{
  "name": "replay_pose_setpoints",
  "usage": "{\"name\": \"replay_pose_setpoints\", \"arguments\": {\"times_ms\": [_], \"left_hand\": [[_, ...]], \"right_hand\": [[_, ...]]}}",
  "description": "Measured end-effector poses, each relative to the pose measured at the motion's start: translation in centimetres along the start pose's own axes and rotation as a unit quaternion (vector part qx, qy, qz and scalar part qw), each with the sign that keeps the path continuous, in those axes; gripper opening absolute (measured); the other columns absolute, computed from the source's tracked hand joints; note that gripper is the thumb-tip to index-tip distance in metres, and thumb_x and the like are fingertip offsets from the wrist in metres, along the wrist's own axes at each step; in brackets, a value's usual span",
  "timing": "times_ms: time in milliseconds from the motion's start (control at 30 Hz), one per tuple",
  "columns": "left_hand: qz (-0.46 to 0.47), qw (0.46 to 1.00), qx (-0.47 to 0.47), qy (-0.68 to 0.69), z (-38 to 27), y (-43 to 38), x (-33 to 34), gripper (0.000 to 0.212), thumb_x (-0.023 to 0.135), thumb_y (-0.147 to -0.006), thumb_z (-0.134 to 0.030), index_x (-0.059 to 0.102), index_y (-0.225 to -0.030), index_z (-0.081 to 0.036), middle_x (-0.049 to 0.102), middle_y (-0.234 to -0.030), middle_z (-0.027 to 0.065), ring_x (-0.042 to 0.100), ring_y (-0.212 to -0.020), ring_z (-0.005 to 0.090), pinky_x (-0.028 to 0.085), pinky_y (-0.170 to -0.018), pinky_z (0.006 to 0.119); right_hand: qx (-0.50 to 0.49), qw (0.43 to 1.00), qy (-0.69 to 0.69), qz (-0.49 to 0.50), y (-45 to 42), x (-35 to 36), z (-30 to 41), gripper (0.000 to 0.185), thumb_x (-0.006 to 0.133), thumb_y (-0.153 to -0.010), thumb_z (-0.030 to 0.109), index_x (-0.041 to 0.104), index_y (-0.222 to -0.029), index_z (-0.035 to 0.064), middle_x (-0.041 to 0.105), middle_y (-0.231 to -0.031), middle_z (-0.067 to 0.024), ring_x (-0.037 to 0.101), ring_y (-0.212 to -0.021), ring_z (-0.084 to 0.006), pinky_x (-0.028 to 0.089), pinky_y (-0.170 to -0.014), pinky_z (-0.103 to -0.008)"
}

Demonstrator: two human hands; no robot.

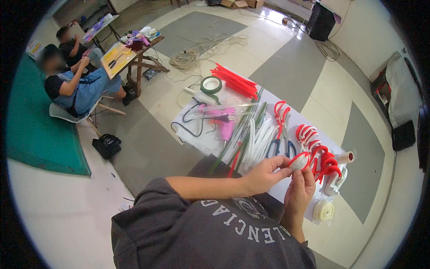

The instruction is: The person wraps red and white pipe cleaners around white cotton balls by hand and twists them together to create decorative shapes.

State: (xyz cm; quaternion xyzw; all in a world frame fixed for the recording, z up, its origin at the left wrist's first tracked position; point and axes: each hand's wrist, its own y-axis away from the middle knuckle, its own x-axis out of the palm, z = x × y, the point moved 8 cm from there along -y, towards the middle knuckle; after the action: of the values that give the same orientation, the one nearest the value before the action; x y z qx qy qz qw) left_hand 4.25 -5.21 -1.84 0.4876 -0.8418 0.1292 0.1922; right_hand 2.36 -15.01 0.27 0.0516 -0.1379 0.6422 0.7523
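Note:
Before me, my left hand (265,175) pinches one side of a small petal-shaped piece of red and white chenille stem (300,162). Fingers of my right hand (300,186) hold it from below. Just beyond lie scissors with dark blue handles (274,148), partly beside a red and white looped stem piece (281,112). Coiled red and white stems (306,135) and red coils (327,163) rest to the right of my hands. White chenille stems (257,144) and thin green stems (240,134) lie to the left, near my left forearm.
On the white-covered table (273,94) are red chenille stems (235,80), a green tape roll (211,84), a pink glue gun (227,129), a white tape dispenser (333,185) and a bagged cream roll (324,211). Two people sit left by a wooden table (147,45). Coiled cable (184,60) lies on the floor.

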Motion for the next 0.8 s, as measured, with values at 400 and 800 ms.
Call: {"name": "replay_pose_setpoints", "arguments": {"times_ms": [400, 800], "left_hand": [[-0.014, 1.0, 0.022, -0.01, -0.8, 1.1, -0.2, 0.021, 0.051, -0.088, -0.011, 0.051, -0.106, 0.001, 0.056, -0.096, 0.0039, 0.051, -0.091, 0.009, 0.041, -0.081, 0.024], [-0.015, 0.999, 0.033, -0.031, -0.8, 1.6, -0.3, 0.02, 0.05, -0.088, -0.011, 0.051, -0.105, 0.0, 0.056, -0.095, 0.0036, 0.051, -0.09, 0.0089, 0.041, -0.082, 0.023]], "right_hand": [[-0.014, 1.0, -0.005, 0.017, 0.5, 0.5, -0.2, 0.028, 0.055, -0.085, 0.01, 0.054, -0.11, -0.0032, 0.059, -0.099, -0.0067, 0.054, -0.089, -0.0129, 0.042, -0.08, -0.0266], [-0.028, 0.999, -0.016, 0.026, 0.8, 0.7, -0.3, 0.024, 0.054, -0.085, 0.009, 0.056, -0.106, -0.0028, 0.059, -0.097, -0.0056, 0.053, -0.088, -0.0121, 0.041, -0.078, -0.0255]]}}
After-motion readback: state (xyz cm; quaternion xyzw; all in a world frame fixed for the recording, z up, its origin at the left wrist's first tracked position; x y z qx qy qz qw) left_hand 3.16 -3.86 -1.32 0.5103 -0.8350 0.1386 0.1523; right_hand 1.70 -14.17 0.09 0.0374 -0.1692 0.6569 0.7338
